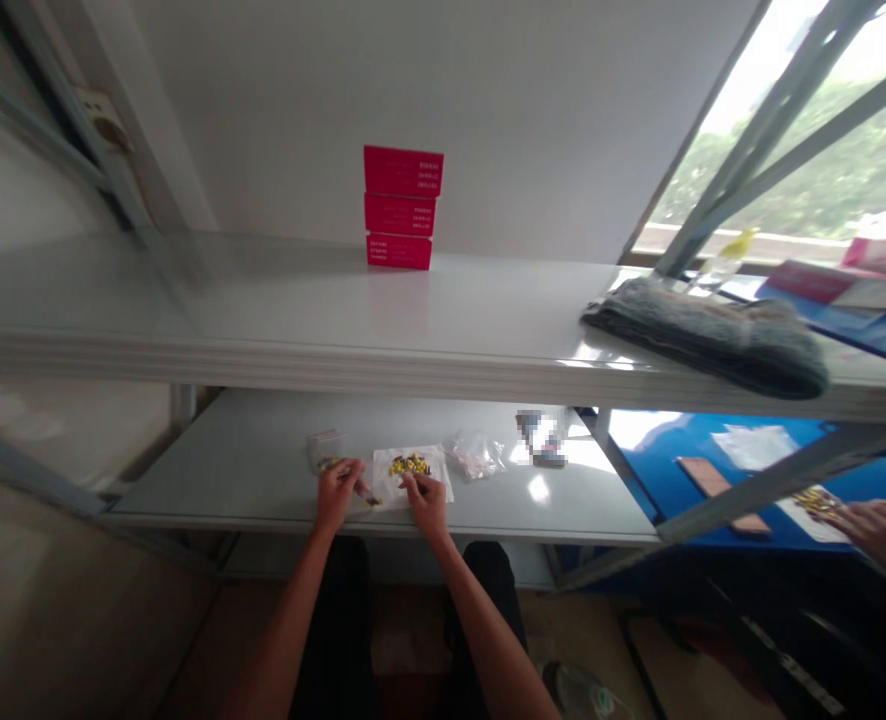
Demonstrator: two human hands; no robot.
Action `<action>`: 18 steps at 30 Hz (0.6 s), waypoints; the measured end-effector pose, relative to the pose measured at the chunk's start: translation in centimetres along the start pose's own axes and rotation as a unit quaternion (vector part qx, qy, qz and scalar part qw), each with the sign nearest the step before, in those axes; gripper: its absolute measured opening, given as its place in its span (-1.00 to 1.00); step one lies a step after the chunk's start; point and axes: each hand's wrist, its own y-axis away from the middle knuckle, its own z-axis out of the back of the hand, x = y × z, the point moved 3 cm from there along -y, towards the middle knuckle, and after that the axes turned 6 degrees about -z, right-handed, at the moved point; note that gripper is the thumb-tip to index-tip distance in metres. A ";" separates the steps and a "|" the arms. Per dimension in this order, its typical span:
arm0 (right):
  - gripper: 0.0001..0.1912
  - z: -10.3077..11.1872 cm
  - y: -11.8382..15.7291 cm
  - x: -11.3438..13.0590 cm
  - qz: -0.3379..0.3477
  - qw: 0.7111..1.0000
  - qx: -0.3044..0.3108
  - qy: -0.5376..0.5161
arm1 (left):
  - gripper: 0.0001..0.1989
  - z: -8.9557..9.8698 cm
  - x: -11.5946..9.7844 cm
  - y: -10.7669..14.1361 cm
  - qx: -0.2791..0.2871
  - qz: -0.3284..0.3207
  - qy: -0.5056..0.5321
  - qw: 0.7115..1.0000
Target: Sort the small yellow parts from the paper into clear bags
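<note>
The lower shelf (533, 490) carries a white sheet (435, 483) near its front edge. On the sheet sits a heap of small gold-coloured pieces (411, 465), likely light, slippery and best pinched singly by their edges. The left hand (336, 497) and right hand (428, 503) bring their fingertips together either side of the heap; whether either grip is clamped on a piece, I cannot tell. Room lies rightward, up to a crumpled plastic bag (477, 455).

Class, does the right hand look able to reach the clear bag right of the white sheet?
Probably yes: the right hand is at the sheet, and the bag lies just beyond it, with nothing between them.
</note>
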 end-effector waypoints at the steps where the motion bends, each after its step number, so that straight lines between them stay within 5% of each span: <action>1: -0.42 0.1 0.0 0.1 -0.005 1.000 -0.009 -0.006 | -0.60 0.9 0.1 -0.7 -0.035 -0.003 -0.011 0.999; 4: -0.37 0.2 0.1 0.6 -0.006 1.000 -0.016 -0.003 | -0.53 4.3 0.2 -3.8 -0.132 -0.004 -0.071 0.989; 9: -0.36 0.0 0.4 0.6 0.020 0.999 -0.029 0.042 | -0.60 7.0 -0.4 -7.3 -0.175 -0.069 -0.288 0.939; 13: -0.49 0.3 0.4 0.6 0.061 0.990 -0.065 0.106 | -0.68 4.5 -1.4 -4.5 -0.195 -0.172 -0.349 0.900; 16: -0.70 2.5 -0.8 1.2 0.105 0.970 -0.115 0.187 | -0.74 1.1 -1.2 -1.1 -0.088 -0.231 -0.311 0.918; 18: -0.63 4.9 -2.3 1.4 0.124 0.944 -0.157 0.261 | -0.76 -0.5 -0.7 0.6 -0.031 -0.247 -0.288 0.925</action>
